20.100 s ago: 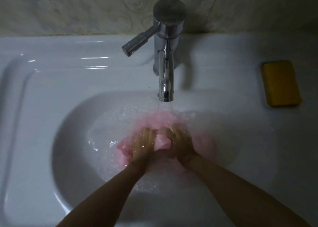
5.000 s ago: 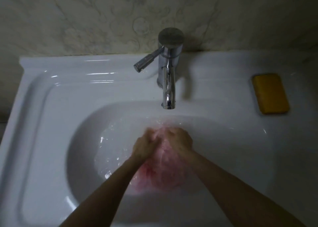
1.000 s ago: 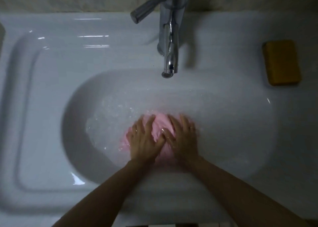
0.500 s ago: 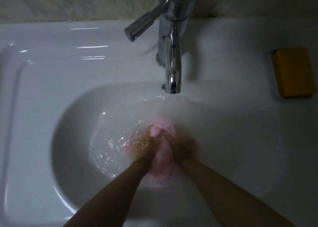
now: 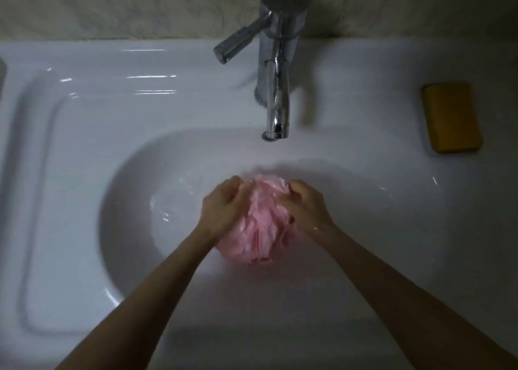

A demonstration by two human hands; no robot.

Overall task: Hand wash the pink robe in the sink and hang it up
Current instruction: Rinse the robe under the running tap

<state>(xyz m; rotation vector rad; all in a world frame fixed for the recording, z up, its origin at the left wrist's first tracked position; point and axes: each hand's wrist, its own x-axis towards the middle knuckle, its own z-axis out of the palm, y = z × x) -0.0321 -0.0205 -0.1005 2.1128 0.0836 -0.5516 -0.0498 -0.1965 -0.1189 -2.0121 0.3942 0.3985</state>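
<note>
The fingers [image 5: 237, 185] of the left hand [image 5: 224, 205] are curled together and dig into the upper left flank of the pink robe [image 5: 260, 231]. The fingers [image 5: 297, 188] of the right hand [image 5: 307, 205] are curled the same way into its upper right flank. Both hands grip the cloth from opposite sides, with the knuckles facing up and the fingertips buried in the folds.

The robe is bunched into a wet, crumpled lump squeezed between the two palms. Its far end pokes out just beyond the fingertips, and its near end bulges out below the wrists. Its long axis runs from the faucet side toward the person, leaning slightly left at the near end, and the creases follow the same line.

The lump sits in the middle of the bowl of the white sink [image 5: 84, 173]. Whether it touches the bottom cannot be told. Rippled water [image 5: 171, 201] glints just left of the left hand.

The chrome faucet [image 5: 276, 95] stands beyond the hands, its spout aimed at the robe's far end. Its lever [image 5: 241, 43] sticks out to the left. A yellow block [image 5: 451, 117] lies on the sink's right ledge, well apart from the hands. A pale patterned wall [image 5: 126, 8] rises behind.
</note>
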